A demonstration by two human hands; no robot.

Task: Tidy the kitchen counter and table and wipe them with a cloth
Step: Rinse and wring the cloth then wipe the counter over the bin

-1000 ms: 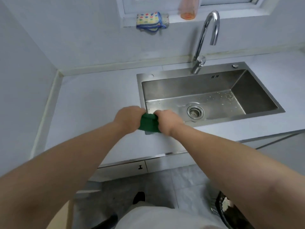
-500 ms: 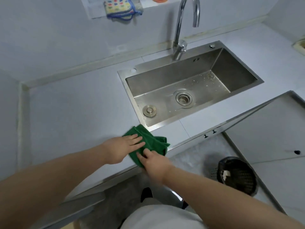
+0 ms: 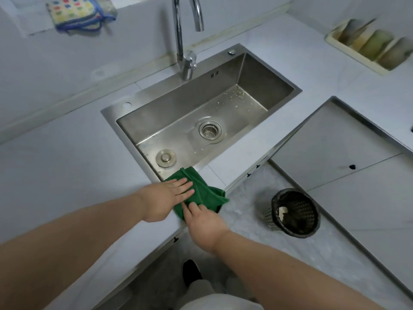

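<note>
A green cloth (image 3: pixel 202 189) lies bunched on the pale counter (image 3: pixel 67 175), at the near left corner of the steel sink (image 3: pixel 277 79), by the counter's front edge. My left hand (image 3: pixel 166 199) lies flat on the cloth's left part, fingers stretched out. My right hand (image 3: pixel 202 222) presses its fingertips on the cloth's near edge. Part of the cloth hangs over the counter edge on the right.
A tall tap (image 3: pixel 185 36) stands behind the sink. A sink plug (image 3: pixel 165 158) and drain strainer (image 3: pixel 210 129) sit in the basin. A spotted cloth (image 3: pixel 76 13) lies on the sill. A tray of bottles (image 3: pixel 371 44) is far right. A black bin (image 3: pixel 293 212) stands on the floor.
One second ago both hands gripped the bunched cloth over the sink's edge. It now lies on the counter with both hands laid flat on it. The view has swung right.
</note>
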